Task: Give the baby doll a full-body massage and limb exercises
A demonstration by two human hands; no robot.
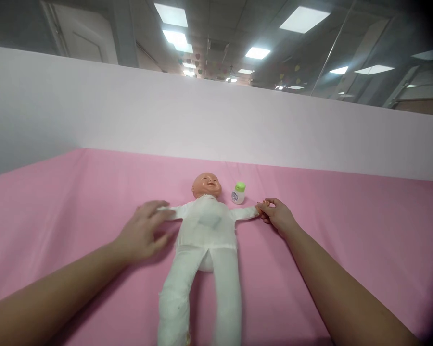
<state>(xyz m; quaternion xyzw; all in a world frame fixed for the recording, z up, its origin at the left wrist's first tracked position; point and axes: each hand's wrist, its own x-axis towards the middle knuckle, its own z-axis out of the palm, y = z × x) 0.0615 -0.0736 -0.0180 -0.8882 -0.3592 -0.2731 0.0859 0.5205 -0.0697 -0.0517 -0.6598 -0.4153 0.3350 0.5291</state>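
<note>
- A pink sheet (346,230) covers the flat surface, backed by a pale partition wall (130,110); above it, ceiling light panels (303,19) and faint coloured hanging decorations show in the room beyond.
- The right hand (278,216) has its fingertips pinched closed on the doll's small hand (261,208) at the end of the outstretched sleeve; the wrist lies low on the sheet and the forearm runs back toward the lower right.
- The left hand (144,233) lies palm down, fingers spread and loosely extended, over the end of the doll's other sleeve; the fingers rest on it rather than close round it, and the hand is somewhat blurred. Its forearm runs back to the lower left.
- The doll (205,240) lies face up in the middle of the sheet in a white suit, arms out sideways, head pointing toward the partition, legs toward the camera; its long axis runs away from the viewer.
- A small white bottle (238,193) with a green cap stands upright just beside the doll's head; its label print is too small to read.
</note>
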